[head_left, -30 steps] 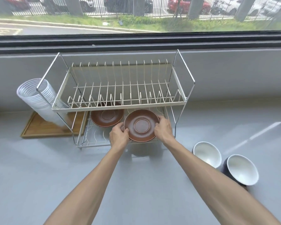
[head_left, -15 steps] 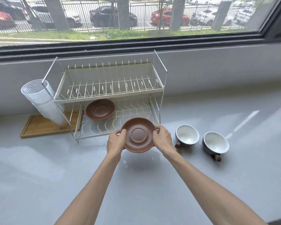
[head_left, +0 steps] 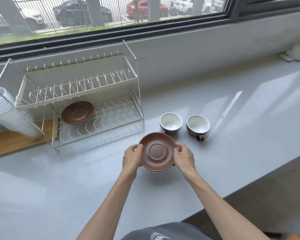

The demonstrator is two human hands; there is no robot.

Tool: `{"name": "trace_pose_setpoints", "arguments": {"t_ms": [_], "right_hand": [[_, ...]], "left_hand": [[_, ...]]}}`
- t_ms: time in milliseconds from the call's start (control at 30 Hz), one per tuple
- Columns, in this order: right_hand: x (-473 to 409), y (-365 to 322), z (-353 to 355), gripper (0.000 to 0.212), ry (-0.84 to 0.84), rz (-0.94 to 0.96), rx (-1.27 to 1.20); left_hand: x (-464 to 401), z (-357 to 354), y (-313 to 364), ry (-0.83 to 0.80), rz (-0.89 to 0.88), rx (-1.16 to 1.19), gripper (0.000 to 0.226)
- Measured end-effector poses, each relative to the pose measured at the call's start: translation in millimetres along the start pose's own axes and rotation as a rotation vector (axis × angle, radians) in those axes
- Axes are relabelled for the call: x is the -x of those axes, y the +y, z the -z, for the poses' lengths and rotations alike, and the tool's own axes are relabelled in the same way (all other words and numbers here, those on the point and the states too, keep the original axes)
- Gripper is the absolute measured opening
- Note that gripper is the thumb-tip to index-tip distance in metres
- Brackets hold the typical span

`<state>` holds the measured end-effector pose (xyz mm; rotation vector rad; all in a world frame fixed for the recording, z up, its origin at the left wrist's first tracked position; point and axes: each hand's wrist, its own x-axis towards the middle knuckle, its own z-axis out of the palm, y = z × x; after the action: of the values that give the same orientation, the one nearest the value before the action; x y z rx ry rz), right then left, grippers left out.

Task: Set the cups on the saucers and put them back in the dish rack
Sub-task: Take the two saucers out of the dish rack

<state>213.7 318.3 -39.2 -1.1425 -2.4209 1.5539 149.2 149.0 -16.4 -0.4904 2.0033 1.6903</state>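
Observation:
I hold a brown saucer [head_left: 157,151] over the grey counter, in front of the rack's right end. My left hand [head_left: 132,157] grips its left rim and my right hand [head_left: 184,158] grips its right rim. A second brown saucer [head_left: 77,112] lies on the lower shelf of the wire dish rack [head_left: 100,118], at its left side. Two dark cups with white insides stand on the counter just beyond the held saucer: the left cup [head_left: 170,123] and the right cup [head_left: 198,126], whose brown handle points toward me.
A stack of clear plastic cups [head_left: 6,111] leans at the rack's left end over a wooden tray [head_left: 12,142]. The counter's front edge runs diagonally at the right. White items [head_left: 299,52] sit at the far right by the window sill.
Both hands have drawn the saucer out of the rack's lower shelf and brought it toward me and rightward, down in front of the two cups. The view has shifted right.

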Motion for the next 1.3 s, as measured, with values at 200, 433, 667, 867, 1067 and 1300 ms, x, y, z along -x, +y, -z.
{"name": "trace_pose_setpoints", "arguments": {"t_ms": [200, 433, 667, 867, 1067, 1300], "right_hand": [[6.2, 34.8, 38.5, 0.029, 0.088, -0.102, -0.045], [3.3, 64.3, 71.1, 0.032, 0.148, -0.179, -0.078], [-9.2, 80.7, 91.5, 0.033, 0.2, -0.216, -0.038], [-18.4, 91.9, 97.1, 0.035, 0.206, -0.237, -0.039], [-25.7, 93.3, 96.2, 0.035, 0.213, -0.237, -0.014], [-26.0, 93.5, 95.6, 0.034, 0.189, -0.233, 0.031]], "left_hand": [[6.8, -45.5, -19.4, -0.105, 0.041, -0.021, 0.033], [9.9, -87.0, -31.5, -0.202, 0.075, -0.045, 0.031], [14.6, -113.5, -28.8, -0.292, 0.087, -0.101, 0.015], [18.1, -128.3, -25.4, -0.289, 0.115, -0.153, 0.019], [12.3, -132.2, -22.3, -0.289, 0.122, -0.194, 0.015], [7.8, -126.1, -24.9, -0.352, 0.095, -0.265, 0.011]]}}
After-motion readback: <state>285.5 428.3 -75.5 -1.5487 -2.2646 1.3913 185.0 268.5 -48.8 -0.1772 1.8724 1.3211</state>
